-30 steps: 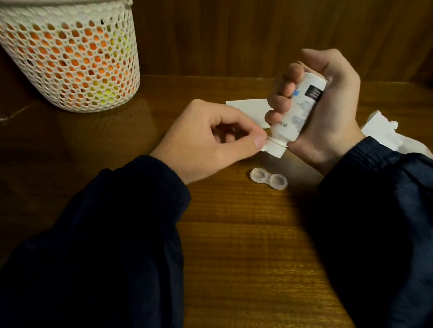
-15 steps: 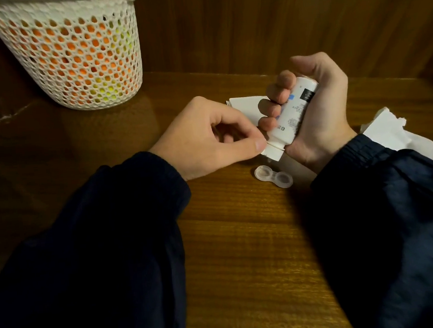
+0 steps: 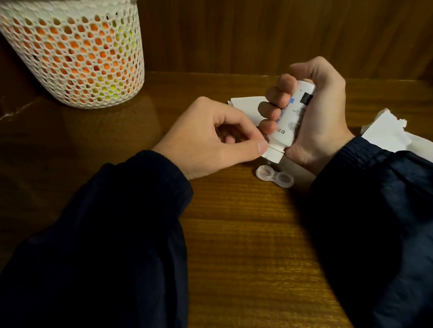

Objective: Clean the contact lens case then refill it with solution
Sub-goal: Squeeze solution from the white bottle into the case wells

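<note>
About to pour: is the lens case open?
Open. The lens case lies on the table with both wells uncovered, no caps on.

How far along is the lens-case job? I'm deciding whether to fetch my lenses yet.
Partly done: the clear twin-well lens case lies open on the wooden table, with crumpled white tissues nearby. In hand: the right hand grips the small white solution bottle tilted downward while the left hand pinches its cap. Left: filling both wells; no solution visible there.
</note>
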A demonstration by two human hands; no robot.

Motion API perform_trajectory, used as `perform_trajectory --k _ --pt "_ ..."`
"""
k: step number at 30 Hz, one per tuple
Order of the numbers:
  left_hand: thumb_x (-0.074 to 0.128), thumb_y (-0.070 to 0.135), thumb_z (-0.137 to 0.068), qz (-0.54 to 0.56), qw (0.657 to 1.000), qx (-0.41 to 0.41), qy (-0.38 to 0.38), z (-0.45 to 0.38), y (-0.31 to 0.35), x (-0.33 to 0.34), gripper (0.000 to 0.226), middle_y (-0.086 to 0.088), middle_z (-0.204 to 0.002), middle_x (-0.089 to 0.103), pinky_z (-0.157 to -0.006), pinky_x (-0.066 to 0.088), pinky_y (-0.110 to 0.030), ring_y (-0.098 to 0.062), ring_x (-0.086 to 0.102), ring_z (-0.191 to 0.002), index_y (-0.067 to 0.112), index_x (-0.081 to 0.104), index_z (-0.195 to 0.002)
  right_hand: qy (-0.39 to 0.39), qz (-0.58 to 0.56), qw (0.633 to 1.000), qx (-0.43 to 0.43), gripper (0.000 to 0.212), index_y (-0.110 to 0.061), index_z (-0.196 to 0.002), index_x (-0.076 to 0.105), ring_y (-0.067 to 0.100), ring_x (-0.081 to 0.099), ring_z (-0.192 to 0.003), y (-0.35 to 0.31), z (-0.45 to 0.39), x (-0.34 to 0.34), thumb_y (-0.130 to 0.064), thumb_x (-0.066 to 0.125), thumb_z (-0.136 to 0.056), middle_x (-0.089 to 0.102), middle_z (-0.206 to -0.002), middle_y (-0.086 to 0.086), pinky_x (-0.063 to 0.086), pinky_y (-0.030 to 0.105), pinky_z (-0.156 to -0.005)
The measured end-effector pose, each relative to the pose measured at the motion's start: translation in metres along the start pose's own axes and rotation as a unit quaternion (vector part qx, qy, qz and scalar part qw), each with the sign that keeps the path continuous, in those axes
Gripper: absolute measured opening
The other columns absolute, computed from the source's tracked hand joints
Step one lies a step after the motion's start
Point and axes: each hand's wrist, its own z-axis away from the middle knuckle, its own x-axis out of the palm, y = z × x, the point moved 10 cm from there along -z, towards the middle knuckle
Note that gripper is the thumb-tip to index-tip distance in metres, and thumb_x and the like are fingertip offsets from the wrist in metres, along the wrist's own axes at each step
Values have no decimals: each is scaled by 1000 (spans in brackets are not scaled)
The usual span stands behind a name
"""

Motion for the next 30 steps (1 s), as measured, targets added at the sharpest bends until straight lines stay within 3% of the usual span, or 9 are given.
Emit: perform_trajectory --k 30 --pt "83 23 -89 -6 1000 -7 1 -1 -3 -1 5 4 -82 78 -60 47 -21 -12 59 -68 22 85 -93 8 -3 1000 -14 39 -20 -57 43 16 33 -49 -2 0 -1 -30 43 -95 38 -55 -3 32 24 -47"
